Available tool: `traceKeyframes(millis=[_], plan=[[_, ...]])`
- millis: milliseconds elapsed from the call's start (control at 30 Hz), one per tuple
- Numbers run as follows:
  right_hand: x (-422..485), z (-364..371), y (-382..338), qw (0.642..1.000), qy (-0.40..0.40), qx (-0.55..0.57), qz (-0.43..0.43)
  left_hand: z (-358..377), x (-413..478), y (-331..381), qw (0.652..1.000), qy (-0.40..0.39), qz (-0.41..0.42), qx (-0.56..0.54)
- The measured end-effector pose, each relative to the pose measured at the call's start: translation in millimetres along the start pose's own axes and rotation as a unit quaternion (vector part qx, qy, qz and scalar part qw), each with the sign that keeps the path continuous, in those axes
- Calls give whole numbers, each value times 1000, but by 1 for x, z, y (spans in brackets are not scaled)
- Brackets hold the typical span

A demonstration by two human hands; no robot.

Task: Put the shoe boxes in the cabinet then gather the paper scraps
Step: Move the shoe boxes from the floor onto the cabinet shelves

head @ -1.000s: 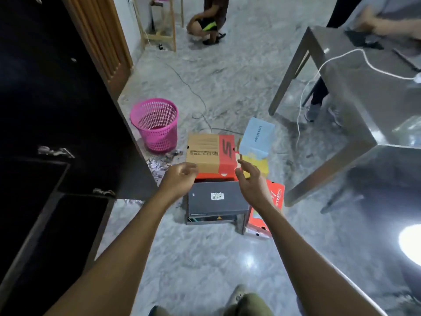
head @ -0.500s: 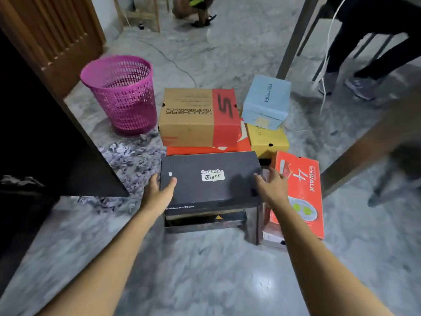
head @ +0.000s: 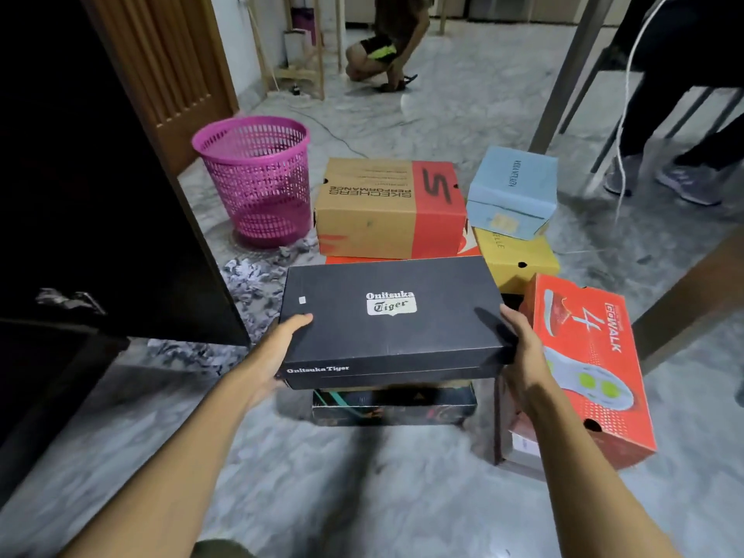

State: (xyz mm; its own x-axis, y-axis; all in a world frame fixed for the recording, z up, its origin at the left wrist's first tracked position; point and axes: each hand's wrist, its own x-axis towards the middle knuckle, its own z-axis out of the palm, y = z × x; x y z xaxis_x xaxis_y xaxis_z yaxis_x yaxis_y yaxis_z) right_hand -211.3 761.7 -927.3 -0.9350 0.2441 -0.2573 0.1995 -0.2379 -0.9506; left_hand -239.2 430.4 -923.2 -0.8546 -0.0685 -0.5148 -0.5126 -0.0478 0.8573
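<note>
- left hand [head: 282,350]: grips the left end of the black cardboard shoe box [head: 386,324]. Thumb lies flat on the lid near the left edge; the other fingers go under or behind the box end and are hidden.
- right hand [head: 521,356]: grips the right end of the same box. Thumb is up on the lid's right edge and the palm presses the end wall. The rest of the fingers are hidden, so I cannot tell how far they curl.
- black box: held level between both hands, directly over a dark printed shoe box [head: 394,404] on the floor. Cannot tell if they touch.
- black box writing: white label on the lid reads "Onitsuka Tiger", and the same words are in white on the near side wall. There is a small white sticker near the lid's left end.
- tan and red cardboard shoe box [head: 386,211]: behind the black box, stacked on an orange box [head: 471,246]. Lid reads "SKECHERS PERFORMANCE" upside down, with a big black "S" on the red part.
- light blue shoe box [head: 511,187]: tilted on top of a yellow shoe box [head: 519,265]. The blue box's writing is too small to read; the yellow one shows "…ELLE".
- orange-red shoe box [head: 596,368]: just beside the right hand, leaning. It reads "GOwalk 4" and has a shoe-sole picture.
- shredded grey paper scraps [head: 249,283]: a pile on the marble floor [head: 362,489], left of the boxes, at the foot of the pink plastic mesh basket [head: 257,179].
- dark cabinet door [head: 112,203]: stands open at the left, with a metal handle [head: 68,300].
</note>
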Motion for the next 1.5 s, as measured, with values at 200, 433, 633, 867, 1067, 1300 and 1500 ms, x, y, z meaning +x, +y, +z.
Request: traceKeyframes(millis=[200,433,633,867,1067,1300,1500], plan=[[-35,60,6,993,-92,-17,-66,-75,-61,-8,997,57,31,-40],[-70,167,42,977,-208,-43,-14,-189,-147,-50,969,215,49,-111],[-74,261,67,948,-290,-127,-31,-252,-175,-86,928,308,63,-203],[-97,383,73,913,-346,-212,-38,-311,-196,-115,825,489,70,-273],[-120,466,114,842,-477,-253,-1,-329,-207,-139,701,657,139,-238],[-145,550,188,790,-569,-226,9,-384,-200,-210,650,726,110,-197],[-159,595,255,786,-585,-198,-4,-428,-198,-230,657,747,75,-70]])
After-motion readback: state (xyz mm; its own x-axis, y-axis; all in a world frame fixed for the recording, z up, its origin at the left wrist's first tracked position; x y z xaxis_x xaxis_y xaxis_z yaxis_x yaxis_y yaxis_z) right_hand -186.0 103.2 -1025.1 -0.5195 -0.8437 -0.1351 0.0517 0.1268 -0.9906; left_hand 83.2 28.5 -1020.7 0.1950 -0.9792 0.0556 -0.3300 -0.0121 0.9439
